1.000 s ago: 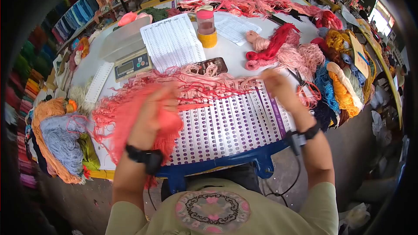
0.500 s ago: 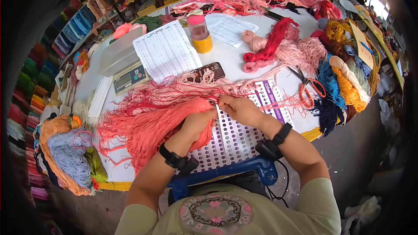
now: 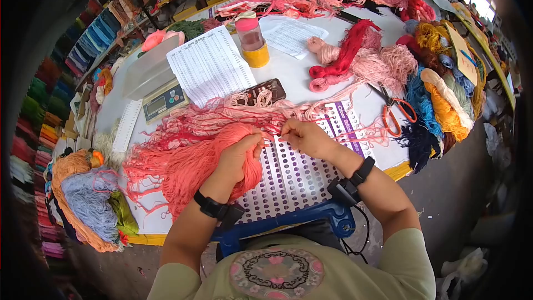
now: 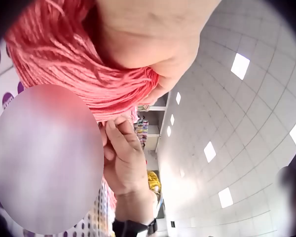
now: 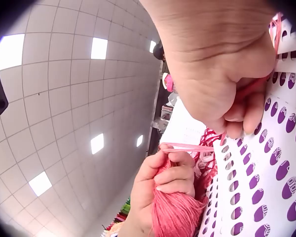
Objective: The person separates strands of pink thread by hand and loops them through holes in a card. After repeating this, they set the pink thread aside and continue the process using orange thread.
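My left hand (image 3: 234, 158) grips a thick coral yarn hank (image 3: 186, 169), whose loose tail spreads leftward over the table. In the right wrist view, a few pink yarn strands (image 5: 190, 147) stretch taut from the left fingertips to my right hand (image 3: 311, 140). The right thumb and curled fingers pinch these strands close over the white hole-punched cards (image 3: 291, 180) with purple print. Behind both hands lies a row of pink and red thread bundles (image 3: 208, 119), their upper ends along the cards' far edge.
Orange-handled scissors (image 3: 397, 115) lie at right, near piled coloured yarn (image 3: 436, 100). Further back are a digital scale (image 3: 165, 101), printed sheets (image 3: 211, 64), a phone (image 3: 266, 91) and a pink-lidded bottle (image 3: 250, 32). More hanks (image 3: 91, 197) hang at the left edge.
The left hand brought the coral hank rightward to the cards, then drew back slightly left. My right hand came in from the far right to meet it, and strands now stretch between them.
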A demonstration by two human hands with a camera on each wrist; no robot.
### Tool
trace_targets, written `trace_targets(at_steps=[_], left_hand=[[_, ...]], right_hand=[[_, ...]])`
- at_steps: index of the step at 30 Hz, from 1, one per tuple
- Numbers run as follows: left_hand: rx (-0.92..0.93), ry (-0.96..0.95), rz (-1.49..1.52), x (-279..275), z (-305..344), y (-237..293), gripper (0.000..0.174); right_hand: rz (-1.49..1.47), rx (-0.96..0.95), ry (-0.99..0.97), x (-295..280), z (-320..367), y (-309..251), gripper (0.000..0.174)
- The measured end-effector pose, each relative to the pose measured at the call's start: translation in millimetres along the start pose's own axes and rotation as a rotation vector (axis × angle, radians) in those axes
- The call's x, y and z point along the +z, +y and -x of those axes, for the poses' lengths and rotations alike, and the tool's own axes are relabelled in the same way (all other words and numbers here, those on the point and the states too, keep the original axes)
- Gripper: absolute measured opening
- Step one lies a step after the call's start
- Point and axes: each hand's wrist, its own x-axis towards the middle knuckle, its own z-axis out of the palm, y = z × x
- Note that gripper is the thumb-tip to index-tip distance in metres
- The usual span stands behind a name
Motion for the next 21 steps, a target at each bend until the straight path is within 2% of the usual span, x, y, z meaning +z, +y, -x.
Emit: trace_targets(at_steps=[1,3,6,7,8,9,11,13,15,16,18,20,21], left_hand=[[0.000,0.003,-0.001,2,4,3,0.021],[-0.175,-0.159,0.165,8,9,8,0.022],[-0.176,-0.234,0.084,25,14,15,0.024],[-0.176,-0.237,0.085,28,9,12,0.024],[-0.250,-0.173,-0.184,28,1,5,0.025],[-0.319,-0.104,-0.451,29,-6,-2,0.026],[-0.264,-0.088,-0.559,27,-10,-16,0.026],[-0.098,-0.047,-0.735,32,-1,-21,0.027],[-0.051,0.018,-0.792,6,0,-13,0.026],[0.000,0.090,-0.850,-12,3,-6,0.026],[-0.202,0.186,-0.115,-20,31,47,0.018],[-0.055,-0.060,0.148,-82,53,85,0.020],[0.042,-0.014,0.179,-104,65,101,0.023]], right_hand=[[-0.040,0.043,-0.018,0,-1,0,0.015],[-0.002,0.006,-0.015,2,-4,4,0.015],[-0.009,0.084,-0.021,2,-3,0,0.017],[-0.177,0.045,-0.044,3,-4,1,0.022],[-0.343,0.004,-0.069,4,-5,1,0.027],[-0.339,0.005,-0.071,1,-7,-1,0.027],[-0.430,0.055,-0.192,-9,-13,-4,0.034],[-0.483,0.044,-0.224,-4,-11,5,0.030],[0.005,-0.081,-0.125,-1,-9,13,0.023],[0.110,-0.053,-0.073,-1,-5,7,0.018],[0.141,-0.038,-0.069,0,-6,7,0.020],[0.176,-0.035,-0.051,2,-10,11,0.021],[0.172,-0.039,-0.052,2,-10,9,0.021]])
